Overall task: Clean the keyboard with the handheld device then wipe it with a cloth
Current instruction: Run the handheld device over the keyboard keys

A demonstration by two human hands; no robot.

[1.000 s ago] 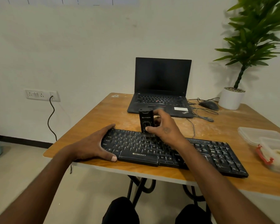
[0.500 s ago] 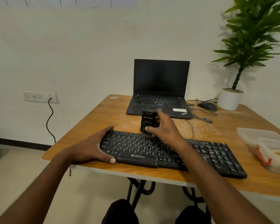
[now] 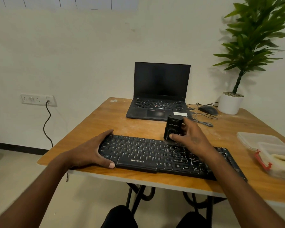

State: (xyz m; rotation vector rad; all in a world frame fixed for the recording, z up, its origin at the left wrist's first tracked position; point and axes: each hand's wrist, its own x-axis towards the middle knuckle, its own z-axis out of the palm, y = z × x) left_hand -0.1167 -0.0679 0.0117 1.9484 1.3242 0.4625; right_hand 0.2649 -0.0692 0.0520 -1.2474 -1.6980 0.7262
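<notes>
right hand (image 3: 190, 139): I grip handheld device (image 3: 173, 129) on keyboard (image 3: 155, 155)
left hand (image 3: 90, 150): clasps keyboard end
progress: device pass underway; cloth wipe left

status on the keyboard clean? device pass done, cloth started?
Done: nothing clearly finished. In hand: right hand grips the black handheld device upright on the keyboard top rows, mid-board; left hand holds its left end. Left: the rest of the device pass, then wiping; a pale cloth-like item sits in the clear container, untouched.
</notes>
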